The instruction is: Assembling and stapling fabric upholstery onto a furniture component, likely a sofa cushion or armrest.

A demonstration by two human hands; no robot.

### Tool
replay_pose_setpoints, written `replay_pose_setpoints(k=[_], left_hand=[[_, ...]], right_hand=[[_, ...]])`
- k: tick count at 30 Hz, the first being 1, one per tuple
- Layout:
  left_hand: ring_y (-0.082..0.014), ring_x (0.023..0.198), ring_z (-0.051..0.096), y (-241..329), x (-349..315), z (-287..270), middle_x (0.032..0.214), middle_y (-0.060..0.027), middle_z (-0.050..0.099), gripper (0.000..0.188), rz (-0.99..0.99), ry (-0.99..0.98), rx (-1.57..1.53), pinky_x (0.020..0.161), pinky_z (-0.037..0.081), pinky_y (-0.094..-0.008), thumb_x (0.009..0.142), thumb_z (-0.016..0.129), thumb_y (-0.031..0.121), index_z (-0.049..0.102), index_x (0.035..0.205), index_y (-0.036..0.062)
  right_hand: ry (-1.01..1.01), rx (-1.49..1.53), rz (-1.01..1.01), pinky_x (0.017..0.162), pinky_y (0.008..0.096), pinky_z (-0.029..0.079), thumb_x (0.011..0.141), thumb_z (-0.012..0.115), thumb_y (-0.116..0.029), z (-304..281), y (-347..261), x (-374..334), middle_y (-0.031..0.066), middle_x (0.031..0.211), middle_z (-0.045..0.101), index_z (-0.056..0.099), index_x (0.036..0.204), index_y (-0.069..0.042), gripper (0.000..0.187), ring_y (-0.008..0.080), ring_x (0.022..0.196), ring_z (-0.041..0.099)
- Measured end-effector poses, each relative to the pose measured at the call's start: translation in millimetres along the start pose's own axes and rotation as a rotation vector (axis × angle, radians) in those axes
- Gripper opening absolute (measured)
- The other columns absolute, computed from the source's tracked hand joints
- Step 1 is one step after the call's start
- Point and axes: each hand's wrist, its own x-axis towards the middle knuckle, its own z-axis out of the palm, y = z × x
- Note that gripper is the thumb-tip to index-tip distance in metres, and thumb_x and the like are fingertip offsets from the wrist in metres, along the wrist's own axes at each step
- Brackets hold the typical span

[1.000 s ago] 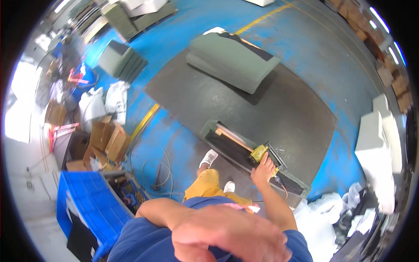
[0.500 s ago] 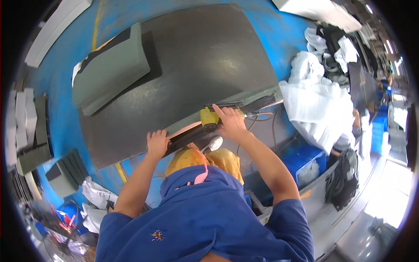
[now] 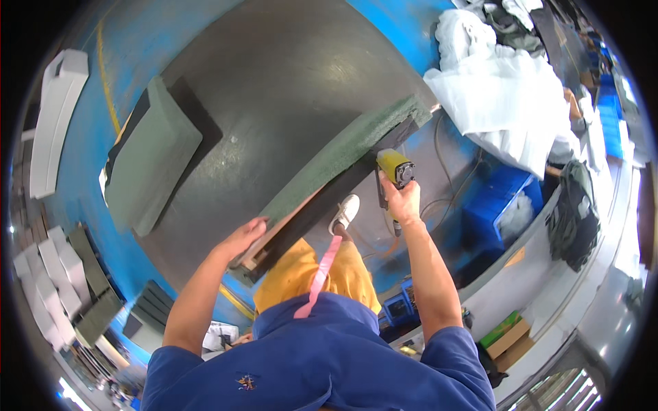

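A long padded panel [image 3: 336, 156], green fabric on its upper side and dark cloth and bare wood on its underside, lies slantwise at the near edge of the dark tabletop [image 3: 288, 89]. My left hand [image 3: 240, 240] grips its near left end, fingers over the green side and thumb hidden. In my right hand [image 3: 403, 203] is a yellow and black staple gun [image 3: 394, 164], wrapped by the fingers at its handle. Its nose is close to the panel's dark underside near the right end; whether they touch I cannot tell. An air hose fitting hangs below the handle.
Another green padded piece [image 3: 156, 154] rests on the tabletop's left part. White sheeting [image 3: 507, 103] is heaped at the right, above a blue bin [image 3: 497, 209]. A hose [image 3: 442, 154] loops by the table's right side. Pale padded pieces [image 3: 51, 274] stand at far left.
The panel has been tipped up and turned, its right end farther away, showing its underside. My right hand has moved right with the staple gun, which is now turned upright.
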Motion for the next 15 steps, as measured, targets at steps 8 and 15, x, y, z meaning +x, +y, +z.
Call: replay_pose_setpoints(k=[8, 15], left_hand=[[-0.0262, 0.150, 0.035, -13.4, 296.7, 29.7, 0.161, -0.0134, 0.041, 0.067, 0.219, -0.046, -0.086, 0.123, 0.026, -0.0353, 0.108, 0.035, 0.054, 0.036, 0.158, 0.0097], [-0.0252, 0.157, 0.017, -5.2, 388.4, 80.3, 0.169, -0.0109, 0.023, 0.068, 0.222, -0.190, -0.332, 0.127, 0.014, -0.0381, 0.108, 0.030, 0.056, 0.029, 0.162, 0.0136]], right_hand=[[0.076, 0.138, 0.011, 0.052, 0.0246, 0.043, 0.093, 0.071, -0.012, 9.7, -1.5, -1.3, -0.0018, 0.073, 0.062, 0.070, 0.108, 0.000, 0.019, 0.0055, 0.056, 0.052], [0.039, 0.003, -0.021, 0.077, 0.0297, 0.056, 0.091, 0.071, -0.013, -2.2, -12.9, -3.9, 0.0086, 0.095, 0.077, 0.073, 0.114, -0.002, 0.025, 0.0138, 0.085, 0.071]])
